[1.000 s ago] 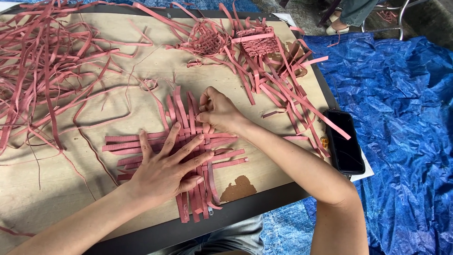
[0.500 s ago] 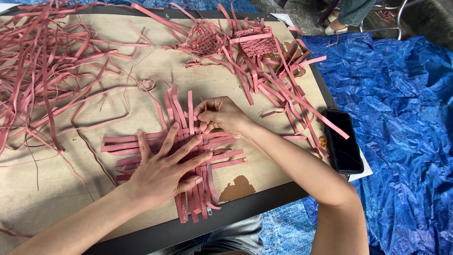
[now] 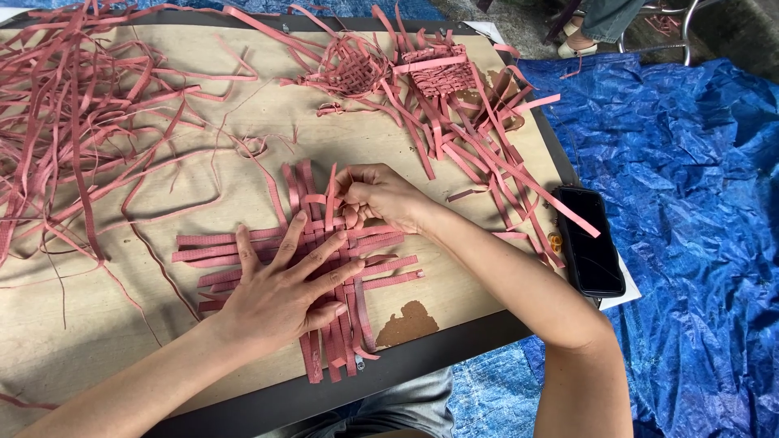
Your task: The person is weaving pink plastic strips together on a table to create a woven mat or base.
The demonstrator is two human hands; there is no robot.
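A: Where is the woven mat [image 3: 312, 268] right now?

B: Flat on the bench [image 3: 97, 324], toward six o'clock of the board, a half-woven grid of pink strips. The left hand [image 3: 280, 296] lies on top of it, fingers spread wide and pressed down to pin the crossings.

A: And the other hand?

B: The right hand [image 3: 377, 195] is at the mat's twelve o'clock edge, fingers bunched together and pinching an upright strip [image 3: 330, 199], which stands slightly lifted off the board.

A: What could go wrong from here?

B: I'd judge the weave is loose at its edges: the strip ends at three and six o'clock splay freely. If the left palm eases off while the right one tugs, the crossings could slide and gaps open. A hard pull could also drag the pinched strip right out of its row or kink it.

A: Anything nearby to mind?

B: The loose strip pile [image 3: 89, 105] at ten o'clock trails thin strands toward the mat; one could snag and get woven in. Two small woven pieces [image 3: 406, 69] sit at twelve o'clock, well apart. A dark phone [image 3: 591, 241] rests at three o'clock on the bench edge, near the right forearm, so a wide elbow sweep might knock it onto the blue tarp [image 3: 698, 203].
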